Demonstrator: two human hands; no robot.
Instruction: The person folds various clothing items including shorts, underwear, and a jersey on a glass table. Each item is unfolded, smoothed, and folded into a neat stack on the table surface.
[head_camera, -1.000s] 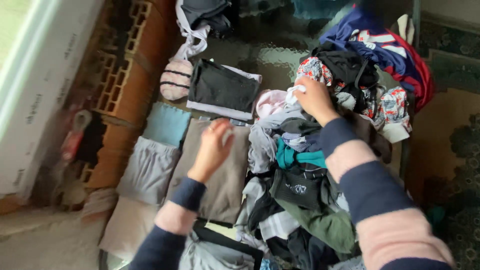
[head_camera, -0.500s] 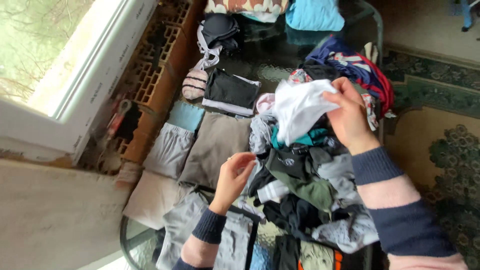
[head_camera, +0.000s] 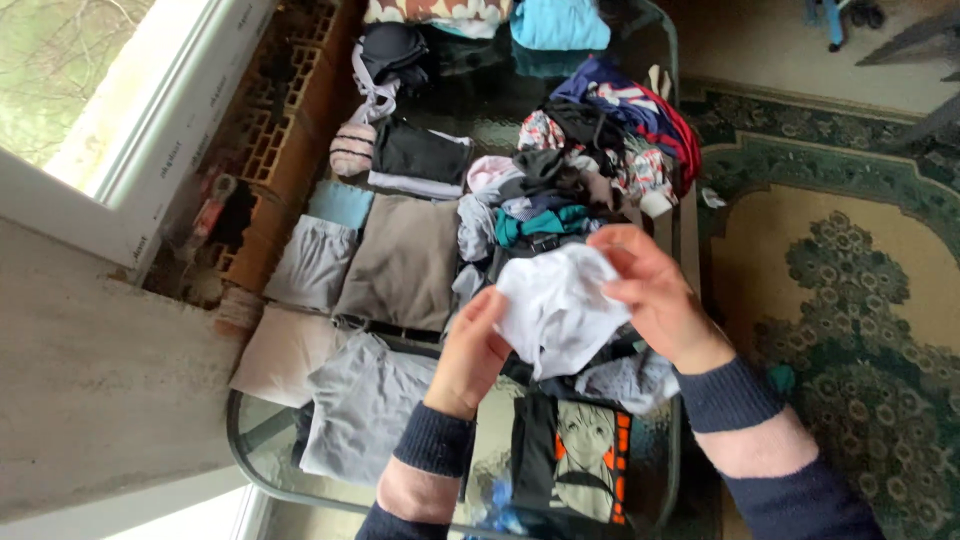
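white garment (head_camera: 560, 310) now lifted clear of the unsorted pile (head_camera: 570, 190) and brought over the glass surface (head_camera: 250, 440); left hand (head_camera: 470, 350), free a moment ago, has joined right hand (head_camera: 650, 290); both pinch its edges; folded stacks (head_camera: 400, 260) alongside.

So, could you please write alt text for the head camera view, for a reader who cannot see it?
Both hands, left hand and right hand, hold a white garment above a glass table covered with folded clothes and a pile of unfolded laundry. A patterned carpet lies at the right, a window at the left.
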